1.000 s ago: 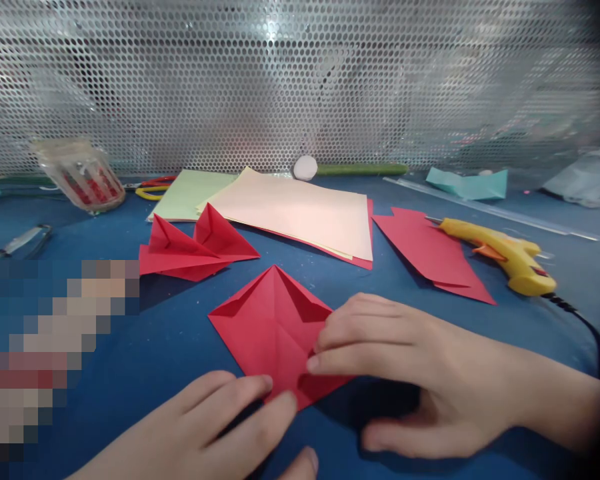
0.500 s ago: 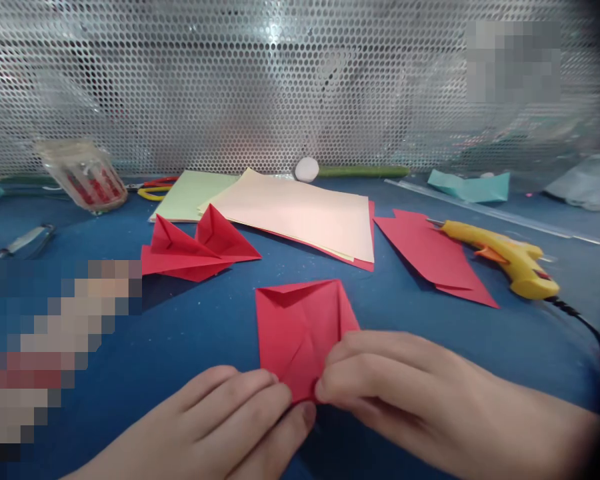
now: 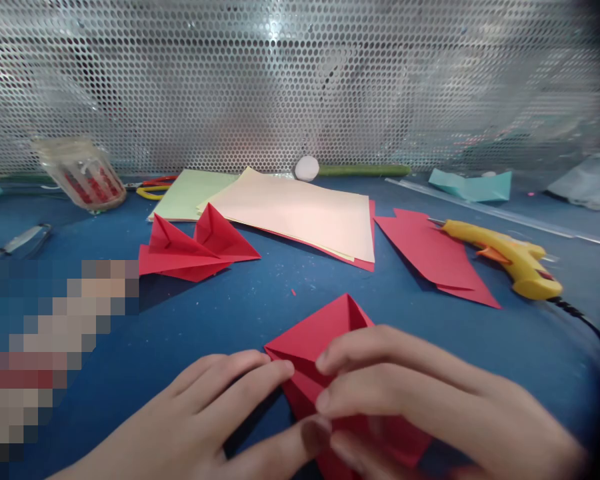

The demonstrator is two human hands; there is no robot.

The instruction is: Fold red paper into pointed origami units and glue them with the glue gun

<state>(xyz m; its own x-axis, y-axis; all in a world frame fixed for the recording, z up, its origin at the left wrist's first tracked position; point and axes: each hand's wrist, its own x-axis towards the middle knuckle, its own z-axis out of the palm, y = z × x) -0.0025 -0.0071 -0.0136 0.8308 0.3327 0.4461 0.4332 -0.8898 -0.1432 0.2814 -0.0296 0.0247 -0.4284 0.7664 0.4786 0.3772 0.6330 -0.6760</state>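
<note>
A folded sheet of red paper (image 3: 315, 327) lies low in the middle of the view, its near part raised and opened along several creases. My left hand (image 3: 220, 407) grips its left edge, fingertips on the corner and thumb lower down. From the right, my right hand (image 3: 420, 393) holds the same paper between fingers and thumb, covering much of that side. The near part between the hands is partly hidden. Left of it stands a red folded paper piece (image 3: 195, 250) with two raised peaks.
Behind lie cream sheets (image 3: 300, 213) and green sheets (image 3: 185, 193). Red paper pieces (image 3: 430, 253) lie beside a yellow glue gun (image 3: 505, 257) with a black cord. A jar (image 3: 83, 177), scissors (image 3: 153, 192) and a teal paper piece (image 3: 473, 185) sit before the perforated metal panel (image 3: 230, 87).
The red paper has been turned and its near part lifted and opened. My right fingers have spread further over it, and my left thumb has moved lower, away from the fingers.
</note>
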